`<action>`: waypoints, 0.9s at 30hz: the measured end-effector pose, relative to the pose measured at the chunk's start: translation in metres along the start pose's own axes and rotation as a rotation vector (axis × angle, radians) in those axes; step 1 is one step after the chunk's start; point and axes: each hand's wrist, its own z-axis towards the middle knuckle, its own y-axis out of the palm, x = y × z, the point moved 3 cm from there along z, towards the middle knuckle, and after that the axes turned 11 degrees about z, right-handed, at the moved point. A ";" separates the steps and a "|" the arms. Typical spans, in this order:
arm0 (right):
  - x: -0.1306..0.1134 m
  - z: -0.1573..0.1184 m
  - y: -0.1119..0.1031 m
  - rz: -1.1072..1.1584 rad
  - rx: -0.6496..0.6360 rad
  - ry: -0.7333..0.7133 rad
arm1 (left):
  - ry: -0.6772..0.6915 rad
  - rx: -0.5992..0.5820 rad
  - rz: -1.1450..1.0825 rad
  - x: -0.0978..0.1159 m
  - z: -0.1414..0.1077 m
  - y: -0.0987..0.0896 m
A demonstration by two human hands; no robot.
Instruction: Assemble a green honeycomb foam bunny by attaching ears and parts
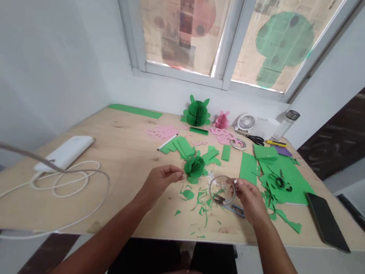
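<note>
My right hand (248, 199) grips a thin roll of tape (211, 192) by its right side, above the table. To its left, my left hand (162, 182) is closed in a pinch; whatever is between the fingertips is too small to make out. Just beyond those fingertips a small green folded-paper figure (195, 167) rests on the table. Beneath the tape roll lie snips (236, 210) with a blue-grey handle. Green paper scraps (205, 204) are scattered between my hands.
Green paper sheets (296, 179) and a black phone (327, 223) lie on the right. A white power bank (67, 152) with a looped cable (1, 199) occupies the left. Behind stand a larger green paper figure (197, 113), a pink one (222, 120), a small fan (246, 122) and a bottle (286, 125).
</note>
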 end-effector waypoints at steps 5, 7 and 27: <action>0.010 0.029 -0.002 -0.084 0.107 0.019 | 0.094 0.106 0.264 -0.009 0.034 0.005; 0.010 0.036 -0.001 -0.175 0.118 0.018 | 0.092 0.114 0.299 -0.014 0.046 0.008; 0.011 0.056 -0.020 -0.519 0.209 -0.188 | -0.078 0.001 0.264 -0.026 0.062 0.020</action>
